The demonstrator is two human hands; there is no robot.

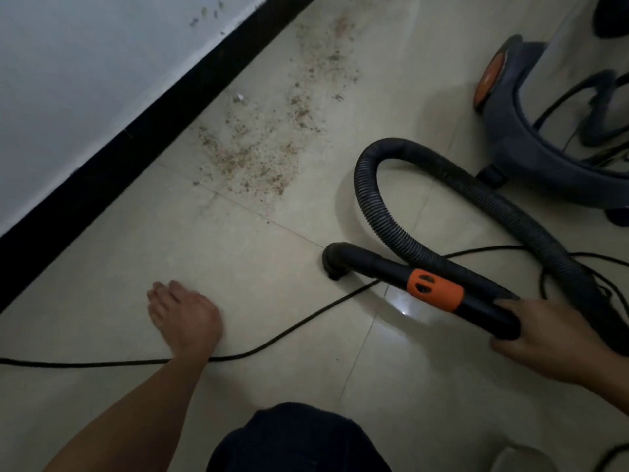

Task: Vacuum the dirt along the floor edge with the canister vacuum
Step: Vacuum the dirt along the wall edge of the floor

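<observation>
Right hand (544, 338) grips wand (384, 267); left hand (183, 311) loose, empty. Slide nozzle (335, 264) forward-left of right hand into dirt (258, 155), flat, clear of cord (289, 326).

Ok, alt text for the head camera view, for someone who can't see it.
A right hand grips a vacuum wand, its nozzle on the tile floor short of a dirt patch beside the black baseboard. The left hand rests flat on the floor; the canister stands at right.
</observation>
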